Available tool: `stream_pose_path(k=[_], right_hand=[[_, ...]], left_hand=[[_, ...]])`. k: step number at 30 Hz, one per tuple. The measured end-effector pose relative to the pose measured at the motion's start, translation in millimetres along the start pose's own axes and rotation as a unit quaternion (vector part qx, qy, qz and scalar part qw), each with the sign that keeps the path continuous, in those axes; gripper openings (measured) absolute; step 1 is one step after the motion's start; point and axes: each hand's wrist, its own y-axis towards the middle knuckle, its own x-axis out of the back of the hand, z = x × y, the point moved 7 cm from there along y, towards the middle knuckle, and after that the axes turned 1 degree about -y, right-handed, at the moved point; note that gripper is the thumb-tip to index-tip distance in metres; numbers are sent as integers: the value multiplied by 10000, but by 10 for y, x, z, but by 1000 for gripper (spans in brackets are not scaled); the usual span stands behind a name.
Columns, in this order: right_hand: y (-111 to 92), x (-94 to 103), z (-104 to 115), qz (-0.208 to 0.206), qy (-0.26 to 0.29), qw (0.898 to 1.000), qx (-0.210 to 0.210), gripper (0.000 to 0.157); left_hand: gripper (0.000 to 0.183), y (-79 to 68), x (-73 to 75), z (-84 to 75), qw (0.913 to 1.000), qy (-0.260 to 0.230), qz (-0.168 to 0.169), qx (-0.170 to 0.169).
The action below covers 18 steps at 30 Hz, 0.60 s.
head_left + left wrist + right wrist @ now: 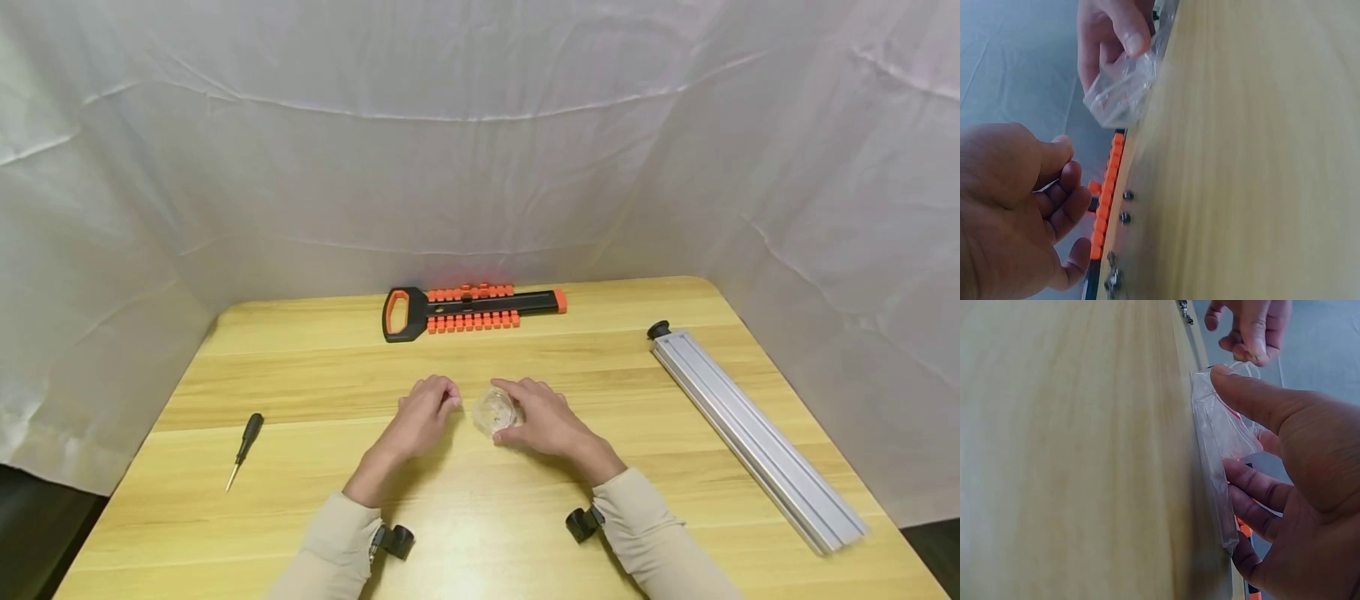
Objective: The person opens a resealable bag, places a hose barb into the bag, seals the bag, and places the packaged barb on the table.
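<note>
A clear plastic zip bag [491,411] is at the table's middle, and my right hand [543,417] holds it between thumb and fingers. Small bits show faintly through the plastic in the head view. My left hand [426,414] is just left of the bag, apart from it. Its thumb and index fingertips come together in the left wrist view; I cannot tell whether something tiny is pinched there. Below that hand, several small dark metal pieces [1125,217] lie on the wood, including what look like screws [1113,280]. The head view does not show these pieces.
At the back edge lies a black holder with orange clips [472,308] and a loop handle. A black-handled screwdriver [247,442] rests at the left. A long aluminium profile [757,437] with a black round foot lies along the right. Grey cloth [450,167] hangs around the table.
</note>
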Motion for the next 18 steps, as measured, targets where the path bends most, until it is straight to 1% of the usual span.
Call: stream_pose_path(k=[4,10,18], right_hand=[[6,7,-8,-20,-35,10000,-22,84],[16,-3,-4,-8,-35,10000,20,84],[5,9,3,-27,-50,10000,38,84]], left_hand=[[9,39,-47,-99,9998,-6,42,-209],[8,60,-128,-188,9989,93,148,-441],[9,75,-186,-277,9983,76,142,-564]])
